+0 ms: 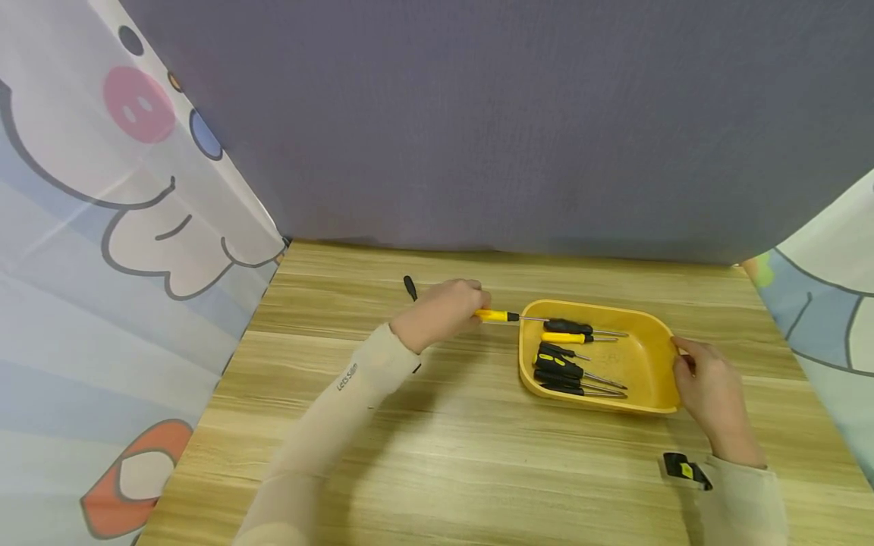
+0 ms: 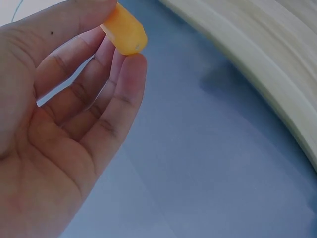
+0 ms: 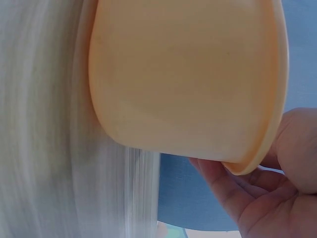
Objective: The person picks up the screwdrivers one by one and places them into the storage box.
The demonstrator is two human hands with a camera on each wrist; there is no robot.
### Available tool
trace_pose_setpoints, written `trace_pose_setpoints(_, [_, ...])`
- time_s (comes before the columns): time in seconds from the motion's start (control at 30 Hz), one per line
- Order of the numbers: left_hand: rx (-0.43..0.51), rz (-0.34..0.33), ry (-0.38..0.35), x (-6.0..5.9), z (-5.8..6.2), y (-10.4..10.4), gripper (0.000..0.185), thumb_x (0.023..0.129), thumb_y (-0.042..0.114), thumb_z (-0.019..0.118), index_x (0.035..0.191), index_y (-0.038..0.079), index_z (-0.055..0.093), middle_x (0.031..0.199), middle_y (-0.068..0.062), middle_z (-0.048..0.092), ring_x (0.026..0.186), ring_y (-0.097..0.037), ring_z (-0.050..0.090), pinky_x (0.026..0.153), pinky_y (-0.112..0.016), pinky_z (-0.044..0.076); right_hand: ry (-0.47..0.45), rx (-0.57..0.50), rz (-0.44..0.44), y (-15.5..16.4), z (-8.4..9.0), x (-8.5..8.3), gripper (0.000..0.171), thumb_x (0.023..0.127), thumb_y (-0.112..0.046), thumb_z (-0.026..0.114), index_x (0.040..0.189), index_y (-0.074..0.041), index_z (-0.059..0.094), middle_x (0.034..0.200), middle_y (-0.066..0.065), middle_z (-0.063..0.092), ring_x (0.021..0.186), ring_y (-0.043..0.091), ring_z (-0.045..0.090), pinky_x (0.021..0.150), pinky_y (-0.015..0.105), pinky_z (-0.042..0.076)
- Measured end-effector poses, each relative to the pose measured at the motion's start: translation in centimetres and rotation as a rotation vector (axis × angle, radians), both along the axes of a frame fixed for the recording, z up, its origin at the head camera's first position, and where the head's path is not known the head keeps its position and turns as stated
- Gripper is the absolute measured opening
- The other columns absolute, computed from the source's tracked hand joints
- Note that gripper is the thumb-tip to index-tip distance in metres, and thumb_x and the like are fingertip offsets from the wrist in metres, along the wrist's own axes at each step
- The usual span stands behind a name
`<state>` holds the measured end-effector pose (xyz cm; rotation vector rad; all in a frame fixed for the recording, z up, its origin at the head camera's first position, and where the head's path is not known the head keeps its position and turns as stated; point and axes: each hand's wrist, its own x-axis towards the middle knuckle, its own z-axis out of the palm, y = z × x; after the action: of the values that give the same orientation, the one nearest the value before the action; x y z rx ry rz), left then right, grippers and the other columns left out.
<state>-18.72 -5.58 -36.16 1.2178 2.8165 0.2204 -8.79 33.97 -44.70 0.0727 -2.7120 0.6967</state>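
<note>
My left hand [image 1: 444, 309] pinches the yellow-handled screwdriver [image 1: 501, 316] by its handle end, shaft reaching over the left rim of the yellow tray [image 1: 655, 364]. My right hand [image 1: 710, 390] grips that tray's right edge, fingers curled under the rim. Several more screwdrivers [image 1: 570, 371] lie inside the tray, between my two hands on the wooden table [image 1: 478, 455].
</note>
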Motion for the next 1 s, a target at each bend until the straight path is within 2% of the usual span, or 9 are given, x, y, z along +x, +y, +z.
trace_pose_setpoints(0.13, [-0.014,-0.042,-0.01,-0.5,0.0,2.9,0.012,0.092,0.014,0.074,0.104,0.011,0.074,0.095,-0.001,0.065,0.082,-0.013,0.061,0.077,-0.025,0.052,-0.005,0.0,-0.004,0.1,0.1,0.1,0.027,0.091,0.008,0.06,0.117,0.015,0.063,0.099,0.034,0.06,0.08,0.044,0.062,0.057,0.027,0.041])
trace_pose_setpoints(0.33, [-0.024,-0.112,-0.051,-0.7,-1.2,7.1,0.013,0.094,0.014,0.071,0.107,0.011,0.073,0.099,0.001,0.067,0.087,-0.01,0.06,0.079,-0.02,0.05,0.001,0.006,-0.003,0.2,0.0,-0.1,0.027,0.09,0.008,0.06,0.116,0.015,0.063,0.099,0.034,0.061,0.081,0.045,0.062,0.059,0.033,0.043])
trace_pose_setpoints(0.47, [-0.036,-0.135,-0.113,-0.5,-2.1,9.4,0.005,0.095,0.011,0.069,0.099,0.013,0.072,0.093,0.005,0.064,0.08,-0.007,0.054,0.072,-0.018,0.046,0.003,0.008,0.0,0.2,-0.1,-0.1,0.027,0.09,0.008,0.061,0.116,0.015,0.063,0.099,0.034,0.06,0.081,0.045,0.062,0.059,0.033,0.044])
trace_pose_setpoints(0.57, [-0.053,-0.148,-0.131,-0.2,-2.8,10.8,0.008,0.096,0.009,0.067,0.091,0.015,0.068,0.085,0.006,0.062,0.073,-0.007,0.051,0.065,-0.018,0.043,0.006,0.007,0.0,0.2,-0.1,-0.1,0.027,0.09,0.008,0.061,0.116,0.015,0.063,0.099,0.034,0.06,0.08,0.045,0.062,0.058,0.031,0.043])
trace_pose_setpoints(0.8, [-0.131,-0.118,-0.127,0.4,-4.7,12.6,0.015,0.1,0.009,0.06,0.09,0.017,0.067,0.076,0.006,0.059,0.064,-0.007,0.049,0.059,-0.018,0.041,-0.004,0.0,0.0,0.0,-0.2,-0.2,0.028,0.09,0.008,0.06,0.118,0.015,0.063,0.101,0.034,0.06,0.081,0.045,0.062,0.059,0.035,0.045])
trace_pose_setpoints(1.0, [-0.148,-0.104,-0.126,0.7,-5.4,13.0,0.02,0.104,0.008,0.054,0.094,0.017,0.068,0.075,0.005,0.057,0.062,-0.008,0.043,0.059,-0.019,0.038,-0.01,-0.016,-0.009,0.0,-0.2,-0.1,0.029,0.091,0.008,0.06,0.119,0.015,0.063,0.102,0.034,0.06,0.083,0.045,0.062,0.059,0.02,0.04])
